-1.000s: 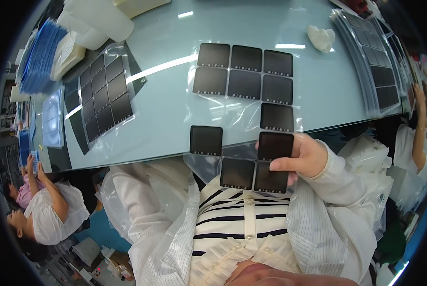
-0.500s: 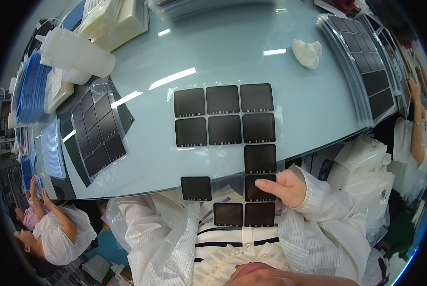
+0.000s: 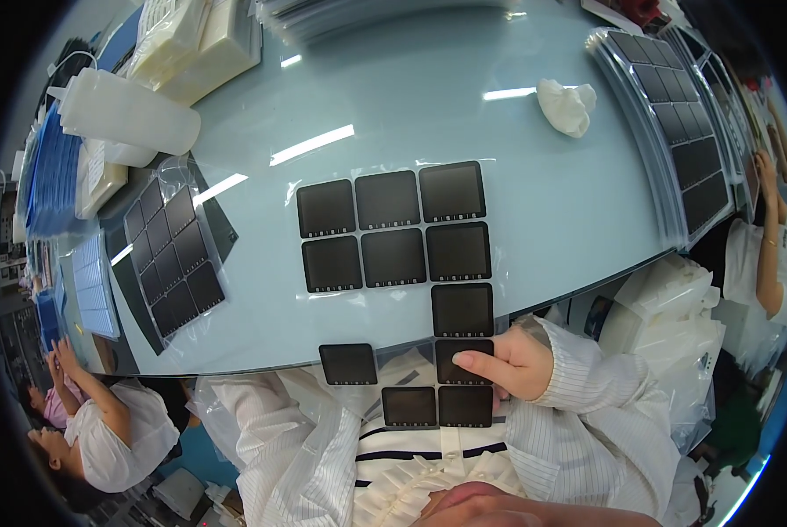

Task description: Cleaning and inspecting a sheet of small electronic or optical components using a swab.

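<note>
A clear plastic sheet with several black rounded squares [image 3: 393, 258] lies partly on the table, its near part reaching over the front edge toward my body. My right hand [image 3: 518, 360] pinches the near right side of this sheet. Its thumb presses on a black square from above, while the other fingers are mostly hidden underneath. Of my left arm only the striped white sleeve [image 3: 275, 439] shows, below the table edge; the left hand cannot be seen.
Another sheet of black squares [image 3: 172, 250] lies at the left, near a translucent squeeze bottle [image 3: 130, 112]. A stack of similar sheets [image 3: 675, 132] stands at the right, with crumpled white tissue [image 3: 566, 107] beside it. Other people [image 3: 112, 435] sit at the left and right.
The sheet has shifted a little left and nearer to me, turning slightly counterclockwise. My right hand has moved with it, still pinching its edge. The whole view has shifted slightly.
</note>
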A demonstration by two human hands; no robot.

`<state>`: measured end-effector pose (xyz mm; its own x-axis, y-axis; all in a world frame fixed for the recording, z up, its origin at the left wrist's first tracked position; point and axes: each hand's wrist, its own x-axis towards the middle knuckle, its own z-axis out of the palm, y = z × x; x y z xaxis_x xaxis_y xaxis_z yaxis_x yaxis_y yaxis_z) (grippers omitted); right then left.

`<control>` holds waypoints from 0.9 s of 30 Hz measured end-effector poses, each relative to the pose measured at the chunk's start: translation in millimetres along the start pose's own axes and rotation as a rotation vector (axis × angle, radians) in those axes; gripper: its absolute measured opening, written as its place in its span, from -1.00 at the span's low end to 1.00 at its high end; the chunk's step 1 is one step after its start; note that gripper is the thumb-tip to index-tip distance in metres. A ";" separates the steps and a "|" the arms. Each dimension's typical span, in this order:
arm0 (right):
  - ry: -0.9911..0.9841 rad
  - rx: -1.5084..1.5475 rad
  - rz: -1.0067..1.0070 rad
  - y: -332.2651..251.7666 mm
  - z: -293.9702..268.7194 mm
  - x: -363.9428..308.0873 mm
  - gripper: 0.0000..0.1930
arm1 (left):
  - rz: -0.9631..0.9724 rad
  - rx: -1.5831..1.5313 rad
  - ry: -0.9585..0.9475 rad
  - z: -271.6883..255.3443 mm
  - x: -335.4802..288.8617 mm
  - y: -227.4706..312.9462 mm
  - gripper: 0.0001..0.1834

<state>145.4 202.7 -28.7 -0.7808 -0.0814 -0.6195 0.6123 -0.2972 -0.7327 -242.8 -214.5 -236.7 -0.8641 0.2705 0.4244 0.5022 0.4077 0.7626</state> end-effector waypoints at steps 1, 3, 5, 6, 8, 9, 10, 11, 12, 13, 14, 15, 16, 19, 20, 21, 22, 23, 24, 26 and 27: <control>-0.001 -0.010 -0.022 0.0 -0.5 0.3 -0.60 | -0.008 0.006 0.028 -2.6 -1.8 -1.5 -0.74; -0.004 -0.020 -0.040 -1.8 -0.8 0.0 -0.61 | -0.027 0.018 0.085 -8.9 -7.3 -3.7 -0.73; 0.038 0.027 -0.033 -9.6 -1.0 -2.0 -0.63 | -0.045 0.031 0.146 -16.2 -12.8 -5.3 -0.73; 0.049 0.009 -0.036 -12.7 -1.9 -3.1 -0.72 | -0.053 0.038 0.179 -20.2 -15.6 -5.9 -0.73; 0.132 -0.057 -0.124 -13.8 -2.9 -4.8 -0.73 | -0.068 0.049 0.246 -27.6 -20.6 -6.6 -0.72; 0.219 -0.120 -0.212 -14.6 -3.8 -6.0 -0.68 | -0.075 0.053 0.282 -31.0 -22.9 -6.7 -0.72; 0.254 -0.279 -0.379 -8.3 -8.7 -0.8 -0.55 | -0.082 0.057 0.318 -34.8 -25.3 -6.9 -0.72; 0.249 -0.286 -0.382 -6.6 -10.6 1.9 -0.55 | -0.088 0.061 0.355 -38.8 -27.8 -7.0 -0.72; 0.311 -0.236 -0.406 -5.4 -12.0 3.4 -0.52 | -0.096 0.063 0.391 -41.0 -31.2 -6.7 -0.71; 0.371 -0.185 -0.430 -4.4 -13.9 6.4 -0.50 | -0.104 0.065 0.428 -43.4 -34.4 -6.4 -0.71; 0.377 -0.134 -0.481 -3.2 -18.7 13.7 -0.44 | -0.112 0.068 0.465 -45.7 -37.5 -5.9 -0.71; 0.369 -0.141 -0.484 -10.5 -22.3 17.7 -0.44 | -0.121 0.074 0.504 -50.0 -41.8 -6.2 -0.71; 0.351 -0.102 -0.484 -20.0 -25.4 21.9 -0.43 | -0.130 0.081 0.544 -54.3 -45.9 -6.4 -0.70; 0.366 -0.166 -0.472 -39.6 -41.3 36.1 -0.38 | -0.157 0.094 0.651 -59.6 -59.0 -0.3 -0.70; 0.395 -0.262 -0.460 -45.6 -45.9 40.5 -0.36 | -0.164 0.103 0.688 -64.9 -62.5 -0.7 -0.69; 0.385 -0.266 -0.462 -51.9 -48.0 42.1 -0.36 | -0.172 0.112 0.726 -70.7 -66.3 -1.0 -0.69; 0.411 -0.334 -0.436 -59.0 -49.0 42.2 -0.35 | -0.179 0.123 0.765 -77.4 -70.8 -0.9 -0.69; 0.440 -0.402 -0.413 -64.6 -50.2 42.7 -0.33 | -0.185 0.130 0.803 -80.7 -72.8 1.5 -0.69; 0.523 -0.522 -0.589 -56.3 -58.3 50.6 -0.31 | -0.191 0.138 0.843 -84.8 -75.6 4.2 -0.68; 0.569 -0.582 -0.640 -53.3 -64.2 46.8 -0.30 | -0.203 0.147 0.916 -86.4 -77.3 17.7 -0.68; 0.625 -0.638 -0.684 -52.4 -64.9 43.9 -0.28 | -0.210 0.145 0.949 -81.2 -70.2 26.2 -0.68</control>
<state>87.1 276.4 -35.9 -0.8870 0.4569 0.0668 0.1709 0.4592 -0.8717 -171.7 -293.6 -206.8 -0.5725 -0.6066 0.5517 0.2799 0.4878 0.8268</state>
